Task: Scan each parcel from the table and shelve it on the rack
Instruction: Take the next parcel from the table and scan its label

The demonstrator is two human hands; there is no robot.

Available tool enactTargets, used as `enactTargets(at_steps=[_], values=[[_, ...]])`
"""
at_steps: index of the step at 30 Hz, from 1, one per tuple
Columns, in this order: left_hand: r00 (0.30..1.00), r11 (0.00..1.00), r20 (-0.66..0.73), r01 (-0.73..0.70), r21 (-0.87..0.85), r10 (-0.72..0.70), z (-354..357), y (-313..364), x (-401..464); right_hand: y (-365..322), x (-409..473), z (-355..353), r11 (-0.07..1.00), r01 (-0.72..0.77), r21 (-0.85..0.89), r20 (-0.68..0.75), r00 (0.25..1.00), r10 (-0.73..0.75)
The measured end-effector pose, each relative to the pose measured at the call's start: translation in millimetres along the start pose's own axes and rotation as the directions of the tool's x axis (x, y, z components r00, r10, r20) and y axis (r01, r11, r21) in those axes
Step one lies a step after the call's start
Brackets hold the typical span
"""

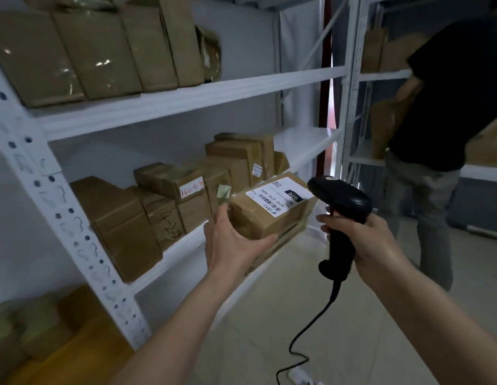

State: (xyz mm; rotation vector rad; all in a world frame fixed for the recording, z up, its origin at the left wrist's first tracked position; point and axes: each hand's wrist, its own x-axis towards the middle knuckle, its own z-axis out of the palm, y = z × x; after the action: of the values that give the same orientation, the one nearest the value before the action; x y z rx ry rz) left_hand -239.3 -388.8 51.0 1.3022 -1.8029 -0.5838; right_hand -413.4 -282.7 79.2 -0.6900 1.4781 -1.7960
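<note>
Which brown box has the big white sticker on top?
The parcel held in the left hand, right by the black scanner. Its wide white label reads 070; the shelf boxes show only small labels or none.

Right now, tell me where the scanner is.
In the head view, the scanner is right of centre, gripped in the right hand, its head just right of the labelled parcel that the left hand holds before the rack's middle shelf.
</note>
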Motion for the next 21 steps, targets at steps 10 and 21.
enactTargets(at_steps=[10, 21], values=[[0.972, 0.980, -0.221, -0.121, -0.158, 0.084, 10, 58, 137, -93, 133, 55, 0.980, 0.199, -0.004, 0.196, 0.961, -0.195], [0.929, 0.938, -0.335, -0.247, -0.243, 0.158, -1, 135, 220, -171, 212, 88, 0.939, 0.327, 0.108, 0.327, 0.880, -0.344]])
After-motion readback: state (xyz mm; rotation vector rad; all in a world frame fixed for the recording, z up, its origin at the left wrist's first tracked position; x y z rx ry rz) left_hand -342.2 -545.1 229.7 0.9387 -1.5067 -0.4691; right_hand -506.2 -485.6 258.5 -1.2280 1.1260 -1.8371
